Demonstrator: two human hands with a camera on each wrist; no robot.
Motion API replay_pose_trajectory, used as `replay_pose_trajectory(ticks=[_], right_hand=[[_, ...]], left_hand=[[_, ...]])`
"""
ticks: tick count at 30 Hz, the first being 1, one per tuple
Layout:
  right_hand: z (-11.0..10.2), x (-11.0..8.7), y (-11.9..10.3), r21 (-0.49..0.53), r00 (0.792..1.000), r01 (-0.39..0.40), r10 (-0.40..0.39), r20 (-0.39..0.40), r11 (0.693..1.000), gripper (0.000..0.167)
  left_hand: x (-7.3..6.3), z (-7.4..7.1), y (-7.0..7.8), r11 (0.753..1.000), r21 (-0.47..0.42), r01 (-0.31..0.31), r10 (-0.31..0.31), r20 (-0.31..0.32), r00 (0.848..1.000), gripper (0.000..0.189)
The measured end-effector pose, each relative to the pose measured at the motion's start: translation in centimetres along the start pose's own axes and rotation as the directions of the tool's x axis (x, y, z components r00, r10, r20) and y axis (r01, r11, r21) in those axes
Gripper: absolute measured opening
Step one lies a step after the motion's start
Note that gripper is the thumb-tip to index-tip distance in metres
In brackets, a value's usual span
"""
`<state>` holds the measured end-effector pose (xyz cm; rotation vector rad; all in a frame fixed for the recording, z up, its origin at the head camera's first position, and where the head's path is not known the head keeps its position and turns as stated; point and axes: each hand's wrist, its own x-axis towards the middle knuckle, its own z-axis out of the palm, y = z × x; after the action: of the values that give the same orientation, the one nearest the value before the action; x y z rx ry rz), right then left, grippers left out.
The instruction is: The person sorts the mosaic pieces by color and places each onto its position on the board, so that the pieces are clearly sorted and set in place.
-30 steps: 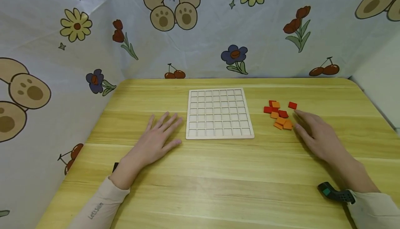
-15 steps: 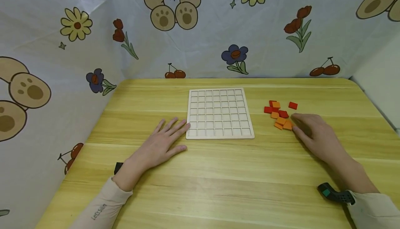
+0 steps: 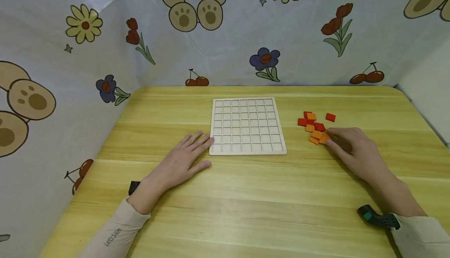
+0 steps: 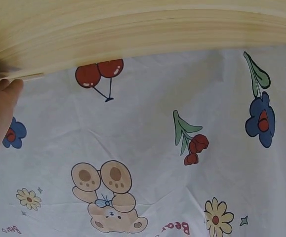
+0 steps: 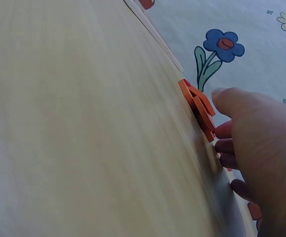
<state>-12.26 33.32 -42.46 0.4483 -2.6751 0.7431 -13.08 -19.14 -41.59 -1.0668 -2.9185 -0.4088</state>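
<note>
Someone's right hand was at the orange tiles, thumb and forefinger slightly apart; whether they pinched one could not be told. Red tiles lay just beyond. Further left, the grid board sat on the worktop, the straight-fingered left hand touching its left edge.

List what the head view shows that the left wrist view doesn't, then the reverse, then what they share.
Only the head view: the right hand, the red and orange tiles, and the grid on the board.

Only the left wrist view: the bear's face and the lettering printed on the cloth.

Both: the left hand, the table and the printed cloth. A pale strip by the left hand in the wrist view is probably the board's edge.
</note>
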Motion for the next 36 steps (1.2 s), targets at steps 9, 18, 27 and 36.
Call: replay_pose_trajectory(ticks=[9, 18, 27, 36], right_hand=[[0.4, 0.3, 0.0, -0.045, 0.999, 0.049, -0.049, -0.006, 0.998, 0.044], [0.4, 0.3, -0.1, -0.07, 0.998, 0.061, -0.063, -0.029, 0.996, 0.042], [0.3, 0.3, -0.3, -0.042, 0.994, 0.088, -0.09, -0.058, 0.995, 0.037], [0.4, 0.3, -0.2, -0.04, 0.993, 0.093, -0.096, -0.073, 0.995, 0.037]], left_hand=[[0.2, 0.2, 0.2, 0.999, -0.041, -0.033, 0.03, -0.07, 0.997, 0.067], [0.3, 0.5, 0.4, 0.997, -0.043, -0.058, 0.055, -0.064, 0.996, 0.065], [0.3, 0.0, 0.7, 0.993, -0.084, -0.078, 0.066, -0.139, 0.988, 0.057], [0.3, -0.5, 0.8, 0.987, -0.004, -0.161, 0.154, -0.26, 0.953, 0.044]])
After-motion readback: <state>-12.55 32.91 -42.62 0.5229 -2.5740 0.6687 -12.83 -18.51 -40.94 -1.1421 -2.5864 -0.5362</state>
